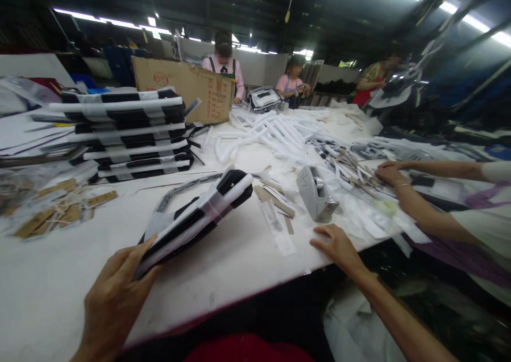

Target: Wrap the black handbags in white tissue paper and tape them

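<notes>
My left hand grips the near end of a folded black bag, its fingers and thumb on either side. A white padded roll runs along the bag's edge, with a translucent wrap band around both. A plastic-wrapped strap loops out behind it onto the table. My right hand is over the table's front edge, thumb and forefinger apart, with nothing visible between them. Just beyond it stands a grey tape dispenser. Cardboard strips and a clear plastic sleeve lie left of the dispenser.
Black bags with white rolls form a stack at left, near tagged plastic packets. A cardboard box and heaped white tubes are farther back. At right, a co-worker's hands handle strips. Other people work behind.
</notes>
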`<state>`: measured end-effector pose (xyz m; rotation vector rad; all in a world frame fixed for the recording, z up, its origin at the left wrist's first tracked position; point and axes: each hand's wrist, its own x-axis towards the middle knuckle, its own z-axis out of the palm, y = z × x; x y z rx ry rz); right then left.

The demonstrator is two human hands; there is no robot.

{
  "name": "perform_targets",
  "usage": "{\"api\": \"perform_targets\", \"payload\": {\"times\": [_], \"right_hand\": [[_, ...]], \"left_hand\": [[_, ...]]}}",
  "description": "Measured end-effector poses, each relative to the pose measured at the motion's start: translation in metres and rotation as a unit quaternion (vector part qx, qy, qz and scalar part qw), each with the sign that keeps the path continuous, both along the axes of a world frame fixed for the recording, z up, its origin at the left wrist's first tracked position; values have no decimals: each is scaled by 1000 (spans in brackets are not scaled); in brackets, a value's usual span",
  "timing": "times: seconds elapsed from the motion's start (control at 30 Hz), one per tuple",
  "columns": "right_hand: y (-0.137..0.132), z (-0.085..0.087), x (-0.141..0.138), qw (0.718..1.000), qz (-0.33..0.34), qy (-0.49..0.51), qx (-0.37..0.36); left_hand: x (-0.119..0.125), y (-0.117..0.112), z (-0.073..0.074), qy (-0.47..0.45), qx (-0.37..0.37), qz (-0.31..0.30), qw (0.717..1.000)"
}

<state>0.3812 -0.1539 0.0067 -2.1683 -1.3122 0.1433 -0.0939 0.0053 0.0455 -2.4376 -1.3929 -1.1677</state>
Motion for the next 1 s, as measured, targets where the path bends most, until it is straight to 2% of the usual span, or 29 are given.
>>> {"api": "perform_targets", "payload": {"times": [0.1, 0.2, 0.3, 0.4, 0.47, 0.53, 0.6, 0.67, 0.73, 0.83, 0.9, 0.97, 1.0], "right_hand": [[6, -5, -2, 999, -12, 33, -14], [12, 1, 0, 997, -25, 77, -13], [19, 19, 7, 985, -50, 158, 36], [31, 53, 0, 953, -57, 273, 120], [42, 79, -21, 932, -13, 328, 153], [50, 100, -54, 925, 75, 341, 148], [56, 106, -96, 920, 177, 332, 113], [57, 96, -141, 898, 275, 334, 77], [55, 72, -182, 869, 347, 350, 44], [49, 33, -230, 838, 390, 383, -7], [46, 18, -249, 818, 436, 374, -19], [47, 16, -255, 800, 486, 352, -23], [49, 19, -253, 802, 489, 343, -19]], "left_hand": [[2, -1, 2, 4, 1, 18, 1000], [3, -1, 3, -11, -2, 27, 1000], [1, -1, 3, -31, -9, 33, 999], [-3, 1, 4, -44, -12, 46, 998], [-5, 2, 5, -50, -9, 50, 997], [-7, 3, 5, -56, -6, 46, 997], [-8, 4, 4, -67, -5, 40, 997], [-9, 3, 3, -81, -9, 39, 996], [-10, 2, 3, -96, -18, 41, 994], [-11, 1, 5, -119, -36, 40, 991], [-11, 0, 5, -134, -45, 38, 989], [-12, 0, 4, -143, -48, 38, 988], [-13, 0, 4, -146, -49, 40, 987]]}}
